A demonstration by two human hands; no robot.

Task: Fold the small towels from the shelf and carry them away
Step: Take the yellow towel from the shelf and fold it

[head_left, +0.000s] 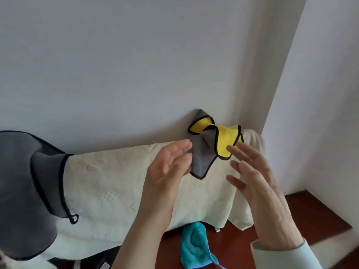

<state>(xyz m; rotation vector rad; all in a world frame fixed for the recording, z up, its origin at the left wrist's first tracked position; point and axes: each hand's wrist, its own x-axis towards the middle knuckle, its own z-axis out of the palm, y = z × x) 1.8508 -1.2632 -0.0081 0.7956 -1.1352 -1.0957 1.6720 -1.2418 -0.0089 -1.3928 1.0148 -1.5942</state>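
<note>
A small grey and yellow towel point(211, 144) with black trim lies crumpled on top of a cream cover point(108, 183), against the white wall. My left hand point(169, 167) is open with straight fingers, its fingertips at the towel's grey left side. My right hand point(254, 177) is open with spread fingers just right of the towel, fingertips near its yellow part. Neither hand grips it. A larger grey towel point(29, 181) with black trim and a hanging loop drapes over the cover at the left. A turquoise towel point(194, 247) lies below on a dark red-brown surface point(303, 210).
The white wall rises directly behind the cover, and a wall corner stands out at the right point(281, 94). The red-brown surface extends to the lower right. Dark objects show under the cover at the bottom point(81, 261).
</note>
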